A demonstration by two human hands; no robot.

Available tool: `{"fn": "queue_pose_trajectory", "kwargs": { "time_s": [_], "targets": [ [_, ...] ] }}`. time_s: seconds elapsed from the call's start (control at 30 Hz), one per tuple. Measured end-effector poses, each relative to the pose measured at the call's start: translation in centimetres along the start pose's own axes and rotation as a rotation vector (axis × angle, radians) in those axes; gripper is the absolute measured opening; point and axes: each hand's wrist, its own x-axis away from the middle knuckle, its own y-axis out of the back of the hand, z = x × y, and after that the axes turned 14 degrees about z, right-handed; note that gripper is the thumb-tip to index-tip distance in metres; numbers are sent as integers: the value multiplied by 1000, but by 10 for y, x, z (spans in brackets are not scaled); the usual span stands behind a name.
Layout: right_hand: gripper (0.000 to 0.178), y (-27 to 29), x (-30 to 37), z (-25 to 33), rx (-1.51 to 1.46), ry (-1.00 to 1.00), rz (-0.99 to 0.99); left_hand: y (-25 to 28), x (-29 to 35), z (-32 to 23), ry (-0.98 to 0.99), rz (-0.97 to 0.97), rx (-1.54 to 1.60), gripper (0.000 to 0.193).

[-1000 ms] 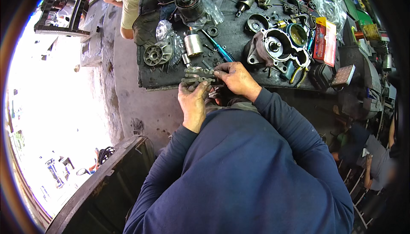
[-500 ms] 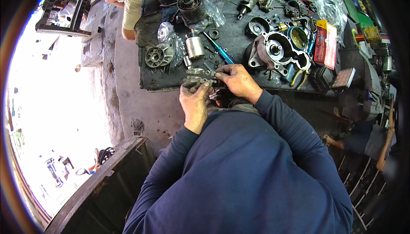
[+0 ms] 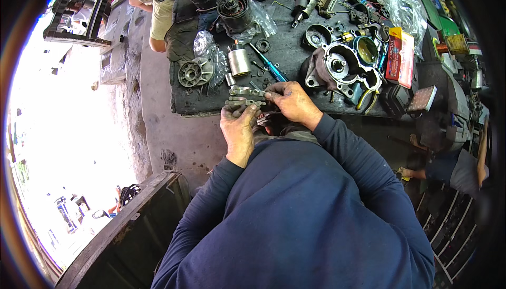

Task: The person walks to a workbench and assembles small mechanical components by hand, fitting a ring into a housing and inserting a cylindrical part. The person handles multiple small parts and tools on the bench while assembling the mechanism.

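Head view. Left hand (image 3: 239, 130): fingers closed on a dull grey metal part with stubby arms (image 3: 238, 100), thumb on its near edge. Right hand (image 3: 295, 102): fingers pinching its right end. Part sits between the hands, over the near edge of the dark surface (image 3: 289, 44); one piece or two stacked, cannot tell.

Writing: red-and-white carton (image 3: 400, 60), right side of surface, bears large pale lettering along its left face; finer marks on the broad face too small to read.

Just beyond the hands: silvery metal cylinder (image 3: 240, 63), blue-handled tool (image 3: 273, 66) slanting to its right. Farther left, round ribbed end cover (image 3: 194, 72). To the right, cast metal housing (image 3: 322, 67), with yellow-handled pliers (image 3: 367, 101) near its lower right.
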Motion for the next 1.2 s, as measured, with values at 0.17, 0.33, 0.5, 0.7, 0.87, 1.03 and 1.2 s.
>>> {"fn": "queue_pose_trajectory", "kwargs": {
  "time_s": [0.17, 0.33, 0.5, 0.7, 0.87, 1.03, 1.2],
  "targets": [
    [25, 3, 0, 4, 32, -13, 6, 0, -2, -1, 15, 6, -23, 37],
    [25, 6, 1, 9, 54, -39, 25, -1, -3, -1, 28, 7, -28, 36],
    [26, 9, -1, 8, 93, -63, 21, -2, -6, 1, 26, -5, -20, 36],
    [26, 9, -1, 10, 116, -11, -14, -2, -8, 1, 0, 17, -6, 35],
    [29, 11, 2, 13, 92, -56, 7, -5, -7, 0, 18, 15, -10, 37],
    [28, 12, 2, 17, 111, -63, 25, -7, -8, 0, 13, 2, -8, 39],
    [25, 10, 3, 15, 56, -42, 0, -7, -8, 1, 18, 1, -10, 39]
  ]
}}
